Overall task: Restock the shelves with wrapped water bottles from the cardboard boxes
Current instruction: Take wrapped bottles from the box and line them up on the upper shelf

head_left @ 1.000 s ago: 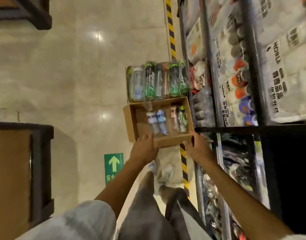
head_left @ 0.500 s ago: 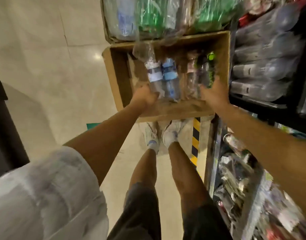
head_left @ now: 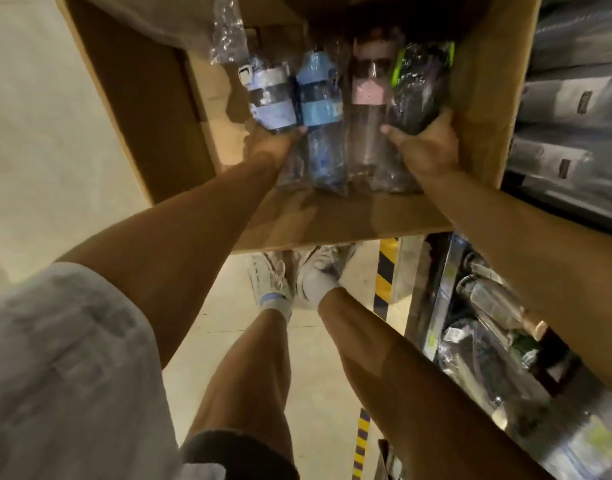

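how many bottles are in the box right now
4, side by side in the box: a pale-blue bottle in the left hand, a blue bottle, a pink bottle, a green-capped bottle in the right hand. Others may be hidden.

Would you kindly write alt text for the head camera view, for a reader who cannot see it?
Both hands reach into a cardboard box: the left hand grips a pale blue wrapped bottle, the right hand a dark wrapped bottle. Two more bottles lie between them, beside stocked shelves.

No text, brand or number is legible: the grey-and-white labels on the plastic-wrapped packs, on shelves just right of the brown cardboard box, are blurred.
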Available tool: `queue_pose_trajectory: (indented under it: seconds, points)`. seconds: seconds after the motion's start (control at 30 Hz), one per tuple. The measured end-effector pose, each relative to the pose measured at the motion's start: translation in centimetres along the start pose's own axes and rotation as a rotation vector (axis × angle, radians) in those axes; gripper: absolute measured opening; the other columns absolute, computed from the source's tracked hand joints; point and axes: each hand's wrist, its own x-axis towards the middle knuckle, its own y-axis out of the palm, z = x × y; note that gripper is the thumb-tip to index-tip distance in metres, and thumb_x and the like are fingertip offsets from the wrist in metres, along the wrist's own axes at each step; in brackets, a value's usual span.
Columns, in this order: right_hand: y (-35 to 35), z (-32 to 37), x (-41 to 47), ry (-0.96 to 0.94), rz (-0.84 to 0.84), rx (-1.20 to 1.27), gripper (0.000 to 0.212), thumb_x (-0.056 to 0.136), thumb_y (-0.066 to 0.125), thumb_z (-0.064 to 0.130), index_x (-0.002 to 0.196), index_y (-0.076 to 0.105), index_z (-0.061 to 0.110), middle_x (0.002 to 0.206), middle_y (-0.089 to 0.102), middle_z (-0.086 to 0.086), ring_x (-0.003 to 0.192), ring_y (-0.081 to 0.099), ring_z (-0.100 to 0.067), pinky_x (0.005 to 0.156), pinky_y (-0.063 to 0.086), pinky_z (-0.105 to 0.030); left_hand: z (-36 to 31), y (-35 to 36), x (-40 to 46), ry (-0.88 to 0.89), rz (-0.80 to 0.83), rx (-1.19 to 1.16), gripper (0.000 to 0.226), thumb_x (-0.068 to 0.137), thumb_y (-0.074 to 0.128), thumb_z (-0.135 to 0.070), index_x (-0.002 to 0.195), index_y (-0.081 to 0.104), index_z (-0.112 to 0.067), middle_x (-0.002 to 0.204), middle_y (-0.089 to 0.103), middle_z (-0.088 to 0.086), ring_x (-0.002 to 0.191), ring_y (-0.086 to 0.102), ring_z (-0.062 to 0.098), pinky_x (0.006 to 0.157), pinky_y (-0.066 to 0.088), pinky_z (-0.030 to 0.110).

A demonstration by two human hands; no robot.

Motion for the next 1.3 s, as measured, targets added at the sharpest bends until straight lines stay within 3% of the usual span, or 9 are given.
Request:
queue_pose_trajectory:
  seconds: [0.17, 0.33, 0.4, 0.53, 0.77, 0.9, 1.03, 1.13, 1.3]
  points:
    - [1.5, 0.6, 2.5, -0.009, 0.001, 0.106, 0.099, 0.068, 0.093, 0.051, 0.143, 0.041, 0.011, 0.141, 0.059, -0.005, 0.126, 0.061, -0.022, 0.109, 0.051, -0.037, -1.1, 0.1, 1.0, -0.061, -0.058, -0.030, 0.113, 0.056, 0.096, -0.054, 0.145, 0.036, -0.019, 0.136, 0.058, 0.008, 0.120, 0.062, 0.032, 0.097, 0.056, 0.048]
    - [0.7, 0.2, 2.2, -0.020, 0.055, 0.164, 0.086, 0.074, 0.092, 0.041, 0.140, 0.043, 0.013, 0.132, 0.061, -0.001, 0.117, 0.062, -0.018, 0.102, 0.053, -0.032, -1.6, -1.5, 0.2, -0.028, 0.069, 0.001, 0.054, 0.077, 0.088, -0.045, 0.115, 0.059, -0.019, 0.105, 0.071, 0.001, 0.091, 0.071, 0.020, 0.068, 0.058, 0.032]
    - [-0.1, 0.0, 0.7, -0.018, 0.085, 0.224, 0.075, 0.076, 0.090, 0.036, 0.134, 0.046, 0.017, 0.127, 0.063, 0.003, 0.114, 0.063, -0.015, 0.100, 0.055, -0.032, -1.7, -2.6, -1.0, -0.030, 0.123, 0.021, 0.057, 0.080, 0.084, -0.047, 0.124, 0.061, -0.019, 0.111, 0.074, 0.001, 0.095, 0.073, 0.021, 0.069, 0.058, 0.032]
    - [-2.4, 0.7, -4.1, 0.014, 0.127, 0.292, 0.074, 0.070, 0.092, 0.042, 0.128, 0.048, 0.029, 0.129, 0.066, 0.005, 0.114, 0.066, -0.018, 0.102, 0.056, -0.044, -1.7, -5.5, -5.6, -0.070, 0.161, -0.020, 0.084, 0.059, 0.091, -0.054, 0.131, 0.058, -0.025, 0.118, 0.074, 0.003, 0.095, 0.077, 0.026, 0.078, 0.064, 0.050]
    - [-11.3, 3.7, -17.0, -0.022, 0.164, 0.445, 0.090, 0.064, 0.092, 0.051, 0.141, 0.051, 0.030, 0.131, 0.067, 0.007, 0.118, 0.065, -0.016, 0.108, 0.052, -0.042, -6.8, -10.2, -23.0, 0.042, 0.342, 0.019, 0.031, 0.085, 0.081, -0.033, 0.110, 0.065, -0.023, 0.113, 0.075, 0.012, 0.104, 0.073, 0.033, 0.093, 0.060, 0.052]
    - [-18.6, 5.9, -26.7, 0.022, 0.149, 0.641, 0.085, 0.074, 0.090, 0.042, 0.148, 0.050, 0.029, 0.125, 0.069, 0.009, 0.115, 0.067, -0.018, 0.104, 0.053, -0.043, -10.7, -12.6, -34.6, 0.117, 0.366, 0.003, 0.069, 0.068, 0.088, -0.041, 0.130, 0.062, -0.024, 0.119, 0.073, 0.007, 0.107, 0.072, 0.028, 0.093, 0.060, 0.052]
    - [-26.0, 8.1, -36.4, 0.048, 0.100, 0.813, 0.083, 0.071, 0.092, 0.039, 0.144, 0.054, 0.029, 0.126, 0.071, 0.003, 0.116, 0.068, -0.024, 0.101, 0.056, -0.045, -15.7, -14.9, -45.8, 0.267, 0.371, -0.040, 0.055, 0.080, 0.087, -0.026, 0.129, 0.064, -0.021, 0.118, 0.074, 0.006, 0.103, 0.073, 0.023, 0.090, 0.060, 0.041]
    - [-31.7, 9.5, -42.2, -0.031, 0.081, 0.895, 0.062, 0.070, 0.094, 0.036, 0.125, 0.063, 0.040, 0.122, 0.075, 0.004, 0.114, 0.070, -0.022, 0.104, 0.055, -0.049, -19.9, -16.7, -54.2, 0.422, 0.436, 0.022, 0.034, 0.086, 0.082, -0.017, 0.114, 0.065, -0.028, 0.109, 0.074, 0.002, 0.092, 0.073, 0.011, 0.080, 0.059, 0.031]
    - [-40.0, 12.5, -52.4, -0.211, -0.095, 1.007, 0.055, 0.086, 0.081, 0.005, 0.135, 0.059, 0.012, 0.108, 0.076, 0.007, 0.094, 0.074, -0.006, 0.087, 0.059, -0.031, -25.3, -19.4, -66.8, 0.601, 0.548, 0.044, 0.033, 0.089, 0.080, -0.015, 0.113, 0.064, -0.031, 0.105, 0.075, -0.001, 0.092, 0.074, 0.016, 0.078, 0.062, 0.033]
